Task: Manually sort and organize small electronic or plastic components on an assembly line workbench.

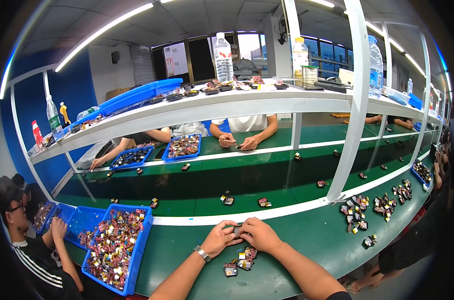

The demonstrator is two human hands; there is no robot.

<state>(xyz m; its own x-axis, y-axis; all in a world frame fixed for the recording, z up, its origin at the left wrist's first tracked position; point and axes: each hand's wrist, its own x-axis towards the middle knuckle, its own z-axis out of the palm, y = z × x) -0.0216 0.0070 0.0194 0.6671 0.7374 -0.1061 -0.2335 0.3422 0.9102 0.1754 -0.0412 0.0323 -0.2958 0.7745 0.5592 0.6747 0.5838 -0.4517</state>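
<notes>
My left hand (220, 239), with a metal watch (202, 253) on its wrist, and my right hand (261, 235) meet over the green bench. The fingers of both close around a small dark-and-grey part (237, 230), mostly hidden by them. Just below my hands lie a few small black parts (246, 259) with reddish wires and white and yellow bits. One more black part (230, 270) rests beside them, close to my left forearm. To the left, a blue tray (148, 227) is heaped with similar small wired parts (116, 245).
Beyond a white rail (237, 218) runs a green conveyor belt (202, 187) with scattered parts. Clusters of parts (356, 212) lie on the right of the bench. White posts (354, 110) carry a shelf (197, 111) with bottles. A co-worker (37, 260) sits at left; others work opposite and at right.
</notes>
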